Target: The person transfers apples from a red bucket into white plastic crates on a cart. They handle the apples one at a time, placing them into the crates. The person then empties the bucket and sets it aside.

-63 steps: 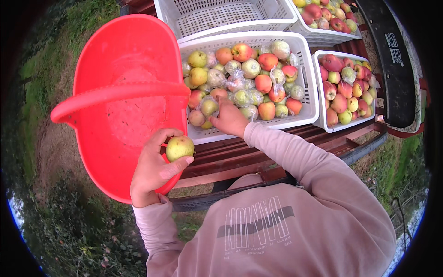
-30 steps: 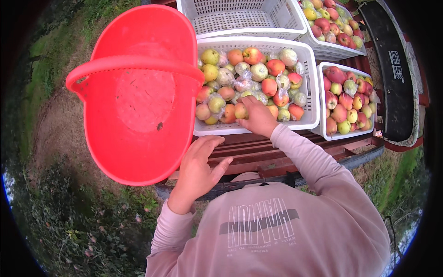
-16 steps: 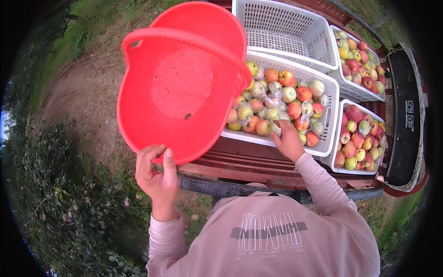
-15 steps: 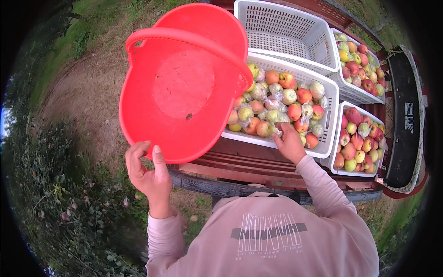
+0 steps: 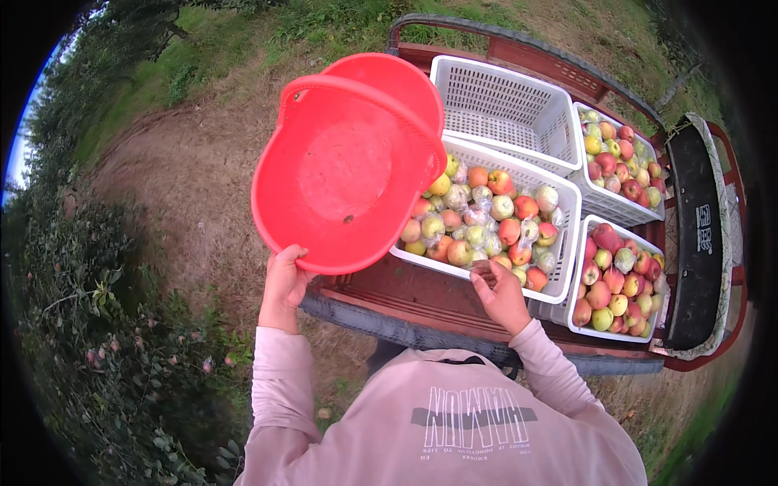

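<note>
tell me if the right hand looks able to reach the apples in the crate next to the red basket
Probably yes: the right hand is at the near edge of the open-topped white crate, and the red basket overlaps only its left end, leaving most apples clear.

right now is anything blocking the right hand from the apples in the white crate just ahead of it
Nothing visible does: the right hand is at the near rim of the white crate, with apples just beyond. The red basket overlaps the crate's left end in view.
</note>
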`<act>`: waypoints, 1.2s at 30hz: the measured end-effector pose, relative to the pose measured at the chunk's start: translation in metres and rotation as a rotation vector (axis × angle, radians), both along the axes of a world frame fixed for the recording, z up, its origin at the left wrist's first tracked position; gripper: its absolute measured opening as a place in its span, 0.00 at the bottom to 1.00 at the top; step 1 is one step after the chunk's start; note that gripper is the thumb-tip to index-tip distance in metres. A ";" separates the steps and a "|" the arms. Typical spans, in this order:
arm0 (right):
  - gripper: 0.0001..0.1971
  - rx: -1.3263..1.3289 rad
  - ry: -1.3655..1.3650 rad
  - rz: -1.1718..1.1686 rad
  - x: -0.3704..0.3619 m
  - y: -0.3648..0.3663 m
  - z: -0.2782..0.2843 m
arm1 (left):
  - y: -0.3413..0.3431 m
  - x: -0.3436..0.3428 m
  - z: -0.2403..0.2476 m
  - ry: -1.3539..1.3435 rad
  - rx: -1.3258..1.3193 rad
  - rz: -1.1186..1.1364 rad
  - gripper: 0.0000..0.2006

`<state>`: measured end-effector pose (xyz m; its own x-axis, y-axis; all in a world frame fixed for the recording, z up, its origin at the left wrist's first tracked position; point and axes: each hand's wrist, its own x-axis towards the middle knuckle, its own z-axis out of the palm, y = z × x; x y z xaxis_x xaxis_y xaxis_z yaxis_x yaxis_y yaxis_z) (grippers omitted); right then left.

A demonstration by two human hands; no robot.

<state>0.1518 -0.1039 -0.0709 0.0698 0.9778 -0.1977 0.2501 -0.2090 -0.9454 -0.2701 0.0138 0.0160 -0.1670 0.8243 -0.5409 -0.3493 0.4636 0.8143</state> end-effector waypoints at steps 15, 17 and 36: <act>0.14 0.029 0.137 0.069 0.045 0.005 0.011 | -0.094 0.020 0.023 -0.655 0.542 0.312 0.32; 0.15 0.021 0.201 0.110 0.039 0.020 0.024 | -0.104 0.021 0.027 -0.673 0.615 0.380 0.33; 0.18 0.166 0.239 0.186 -0.208 0.065 0.126 | -0.019 -0.224 0.069 -0.578 0.890 0.576 0.27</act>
